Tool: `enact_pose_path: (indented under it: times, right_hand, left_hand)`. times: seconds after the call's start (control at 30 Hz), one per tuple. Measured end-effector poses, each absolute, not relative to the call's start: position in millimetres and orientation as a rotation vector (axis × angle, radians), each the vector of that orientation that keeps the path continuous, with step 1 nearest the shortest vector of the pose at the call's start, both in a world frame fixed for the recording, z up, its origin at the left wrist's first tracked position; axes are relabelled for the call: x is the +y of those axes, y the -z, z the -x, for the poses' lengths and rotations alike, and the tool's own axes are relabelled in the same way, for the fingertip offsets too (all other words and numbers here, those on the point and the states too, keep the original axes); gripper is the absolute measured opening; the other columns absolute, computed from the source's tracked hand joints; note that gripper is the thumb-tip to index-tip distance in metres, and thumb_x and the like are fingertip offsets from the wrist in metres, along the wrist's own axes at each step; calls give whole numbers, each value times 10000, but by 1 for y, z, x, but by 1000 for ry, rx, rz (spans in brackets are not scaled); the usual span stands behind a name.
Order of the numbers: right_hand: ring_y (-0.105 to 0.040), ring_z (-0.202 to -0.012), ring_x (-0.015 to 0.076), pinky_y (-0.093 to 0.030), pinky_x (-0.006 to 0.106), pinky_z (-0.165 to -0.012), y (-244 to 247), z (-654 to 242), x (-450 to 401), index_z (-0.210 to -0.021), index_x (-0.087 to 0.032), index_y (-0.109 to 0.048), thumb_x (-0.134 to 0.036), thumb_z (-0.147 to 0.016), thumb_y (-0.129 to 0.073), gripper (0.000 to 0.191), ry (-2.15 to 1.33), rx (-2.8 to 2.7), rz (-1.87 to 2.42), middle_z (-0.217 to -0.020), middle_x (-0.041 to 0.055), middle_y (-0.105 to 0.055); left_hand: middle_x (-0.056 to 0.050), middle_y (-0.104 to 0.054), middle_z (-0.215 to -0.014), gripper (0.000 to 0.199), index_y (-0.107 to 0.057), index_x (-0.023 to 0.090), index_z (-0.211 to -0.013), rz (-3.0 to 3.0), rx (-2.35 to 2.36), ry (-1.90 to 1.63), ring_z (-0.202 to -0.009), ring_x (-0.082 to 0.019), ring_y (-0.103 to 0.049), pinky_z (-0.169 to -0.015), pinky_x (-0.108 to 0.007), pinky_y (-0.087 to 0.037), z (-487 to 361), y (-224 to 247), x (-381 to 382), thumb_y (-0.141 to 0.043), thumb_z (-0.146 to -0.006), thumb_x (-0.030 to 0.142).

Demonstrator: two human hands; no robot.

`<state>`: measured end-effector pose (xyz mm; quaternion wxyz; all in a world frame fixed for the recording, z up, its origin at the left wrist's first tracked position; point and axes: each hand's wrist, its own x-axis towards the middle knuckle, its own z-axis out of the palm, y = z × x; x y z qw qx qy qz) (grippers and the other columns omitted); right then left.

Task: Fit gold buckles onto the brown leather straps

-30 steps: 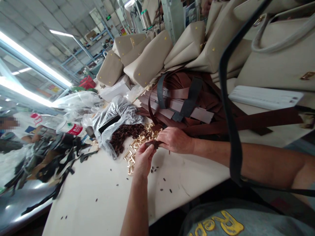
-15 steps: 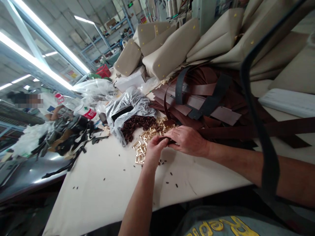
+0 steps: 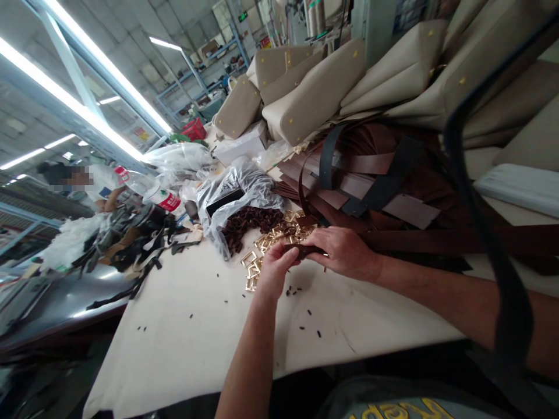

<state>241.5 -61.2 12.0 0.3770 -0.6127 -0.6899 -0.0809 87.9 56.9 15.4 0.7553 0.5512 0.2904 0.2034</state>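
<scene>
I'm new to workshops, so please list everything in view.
Bags: several, beige, back
Straps: many, brown and black, right
Buckles: many, gold, centre
Plastic bag: one, translucent, centre
Curled pieces: many, brown, beside plastic bag
Flat block: one, black, at plastic bag
Box: one, white, back
Container: one, white and red, left
Scraps: many, mixed, left
Basket: one, red, back
Tabletop: one, white, foreground
Bits: over ten, dark, tabletop
Lights: several, white, overhead
Person: one, white top, left
Band: one, black, right foreground
Strip: one, brown, being held
Left hand: one, gripping strip
Right hand: one, gripping strip
</scene>
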Motion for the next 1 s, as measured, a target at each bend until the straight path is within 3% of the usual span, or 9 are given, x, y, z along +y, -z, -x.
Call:
enact_pose_path:
  times: [0.13, 0.3, 0.43, 0.57, 0.87, 1.0]
  right_hand:
    - [-638, -800, 176, -449, 288, -747, -11, -244, -61, -909, -163, -662, -180, -893, -625, 44, 155, -1739, 1601, -844, 35, -689]
    - [-635, -804, 161, -450, 273, -768, -14, -244, -61, -888, -165, -671, -178, -901, -612, 62, 57, -1741, 1618, -833, 32, -692]
    - [-635, -823, 163, -450, 272, -784, -14, -244, -61, -902, -157, -671, -182, -900, -616, 61, 23, -1744, 1630, -846, 37, -691]
    - [-632, -850, 172, -447, 279, -801, -13, -244, -61, -902, -161, -667, -187, -895, -620, 54, -4, -1753, 1668, -862, 42, -688]
    - [-634, -874, 179, -447, 286, -816, -11, -243, -60, -929, -157, -659, -180, -877, -636, 61, -15, -1755, 1722, -888, 43, -691]
    - [-629, -859, 179, -443, 284, -808, -12, -243, -59, -890, -157, -656, -194, -879, -638, 43, 22, -1757, 1722, -855, 40, -684]
  left_hand:
    - [-28, -704, -801, 366, -680, 165, -834, -1361, 670, -428, -699, -127, -630, -691, -250, -503, -75, -22, 71, -819, -673, 463]
    - [-12, -709, -738, 237, -711, 190, -805, -1843, 1008, -673, -697, -152, -620, -696, -269, -472, -25, -29, 121, -743, -724, 411]
    - [-24, -735, -783, 122, -758, 237, -814, -2279, 1281, -508, -735, -199, -648, -737, -316, -472, 3, -27, 145, -660, -787, 306]
    - [-46, -734, -892, 189, -781, 251, -862, -2518, 1180, -399, -809, -206, -661, -789, -324, -483, 2, -23, 141, -609, -803, 201]
    - [-70, -708, -872, 108, -753, 216, -808, -2628, 1209, -336, -838, -232, -640, -757, -330, -445, -9, -20, 135, -646, -795, 207]
    - [-52, -711, -805, 97, -737, 236, -809, -2427, 1303, -526, -783, -222, -631, -727, -329, -431, -13, -15, 141, -646, -804, 272]
